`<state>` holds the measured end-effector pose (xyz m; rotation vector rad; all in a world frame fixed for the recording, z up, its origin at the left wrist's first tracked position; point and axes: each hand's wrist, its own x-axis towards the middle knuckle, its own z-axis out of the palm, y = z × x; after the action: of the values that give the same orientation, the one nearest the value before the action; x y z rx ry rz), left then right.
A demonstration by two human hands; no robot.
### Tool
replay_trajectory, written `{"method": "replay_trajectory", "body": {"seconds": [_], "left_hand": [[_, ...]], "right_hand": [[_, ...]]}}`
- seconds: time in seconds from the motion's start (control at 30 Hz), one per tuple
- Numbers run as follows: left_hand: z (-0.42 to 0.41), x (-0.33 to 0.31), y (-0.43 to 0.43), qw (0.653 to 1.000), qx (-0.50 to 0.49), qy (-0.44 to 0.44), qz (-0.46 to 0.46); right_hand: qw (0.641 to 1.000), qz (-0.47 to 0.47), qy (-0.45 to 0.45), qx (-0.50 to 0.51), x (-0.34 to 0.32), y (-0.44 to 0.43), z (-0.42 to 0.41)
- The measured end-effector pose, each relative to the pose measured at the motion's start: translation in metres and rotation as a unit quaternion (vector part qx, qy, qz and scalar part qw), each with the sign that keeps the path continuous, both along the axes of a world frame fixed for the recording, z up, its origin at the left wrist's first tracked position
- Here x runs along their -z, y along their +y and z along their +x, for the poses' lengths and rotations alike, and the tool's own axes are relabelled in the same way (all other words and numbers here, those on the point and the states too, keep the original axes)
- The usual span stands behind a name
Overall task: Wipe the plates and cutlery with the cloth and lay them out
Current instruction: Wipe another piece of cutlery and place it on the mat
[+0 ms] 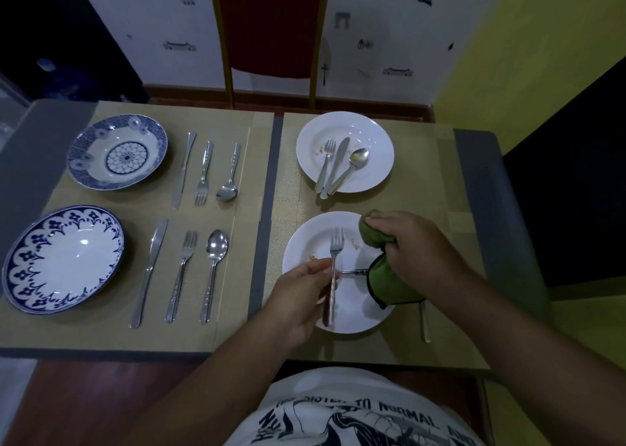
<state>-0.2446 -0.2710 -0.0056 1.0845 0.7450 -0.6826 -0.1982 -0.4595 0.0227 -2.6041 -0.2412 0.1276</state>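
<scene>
Mid-wipe: our left hand [301,293] pinches a utensil [354,271], while our right hand [413,246] clutches the green cloth [386,283] around its far end. Next, we likely lay it beside the plate [359,313].

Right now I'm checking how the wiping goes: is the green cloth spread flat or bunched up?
Bunched. The right hand grips the green cloth, crumpled around one end of a utensil over the near white plate.

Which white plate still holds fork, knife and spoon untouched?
The far white plate; the near white plate sits partly under the green cloth gripped by the right hand.
</scene>
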Motion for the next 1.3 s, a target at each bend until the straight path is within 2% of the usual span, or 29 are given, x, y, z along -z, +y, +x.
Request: {"method": "replay_trajectory", "body": {"seconds": [0.17, 0.5, 1.0, 1.3], "left_hand": [[0.007, 0.003, -0.003, 0.999, 0.038, -0.003, 0.000], [0.016, 0.005, -0.034, 0.990, 0.114, -0.038, -0.076], [0.020, 0.018, -0.146, 0.984, 0.161, -0.038, -0.061], [0.017, 0.057, -0.196, 0.989, 0.145, -0.010, -0.004]], "right_hand": [[0.998, 0.037, -0.008, -0.041, -0.014, 0.006, -0.018], [1.000, 0.026, 0.015, 0.005, 0.001, -0.025, -0.036], [0.991, 0.012, 0.041, 0.128, -0.003, -0.133, -0.063], [0.988, 0.010, 0.075, 0.135, 0.014, -0.177, -0.065]]}}
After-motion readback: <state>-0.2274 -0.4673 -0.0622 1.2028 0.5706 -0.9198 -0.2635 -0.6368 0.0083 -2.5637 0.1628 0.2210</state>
